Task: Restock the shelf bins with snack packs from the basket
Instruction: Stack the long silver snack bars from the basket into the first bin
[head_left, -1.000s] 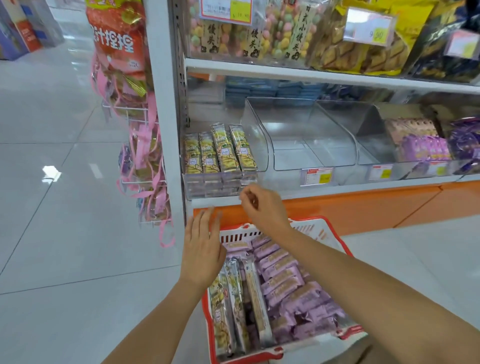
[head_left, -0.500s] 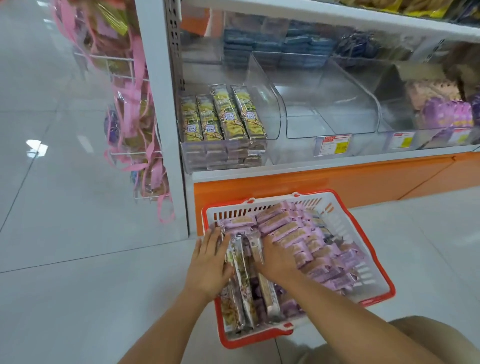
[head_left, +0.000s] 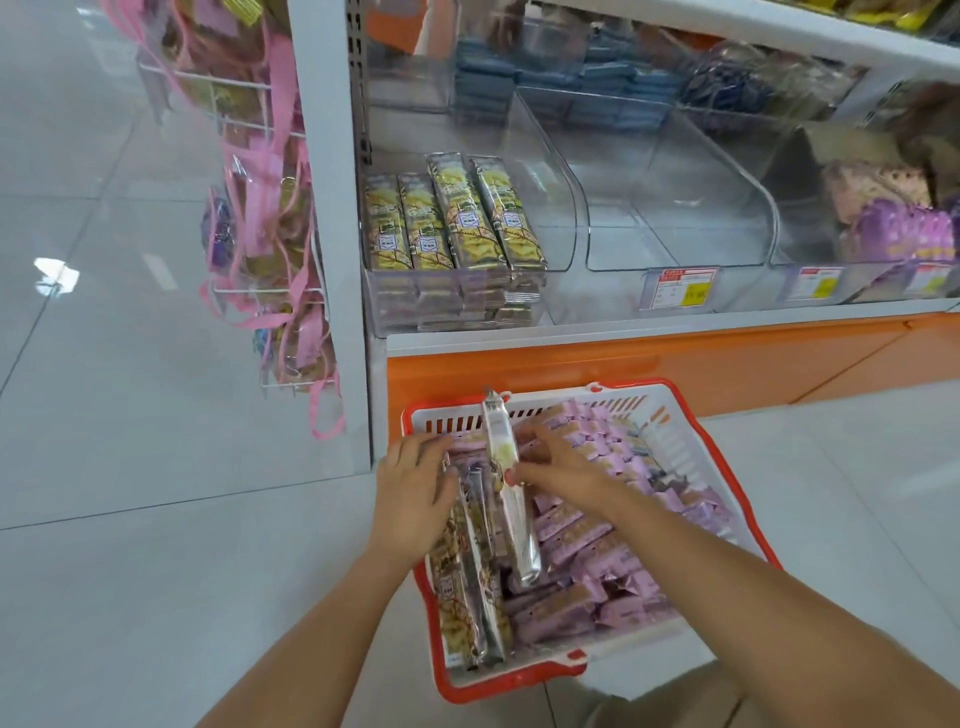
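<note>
Over basket (head_left: 561, 397), right hand (head_left: 563, 467) pinches one long snack pack (head_left: 500, 441); left hand (head_left: 413, 493) lies flat, holding nothing. Bin (head_left: 563, 223) above basket: four packs (head_left: 452, 223) topmost.

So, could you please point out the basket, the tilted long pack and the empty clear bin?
basket (head_left: 582, 405): head view, white far wall.
tilted long pack (head_left: 501, 441): head view, upper half.
empty clear bin (head_left: 691, 234): head view, bare floor.

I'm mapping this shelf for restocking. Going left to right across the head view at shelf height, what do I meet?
Hanging pink-ribboned bags → long yellow-green snack packs → empty clear plastic bin → small purple snack packs.
</note>
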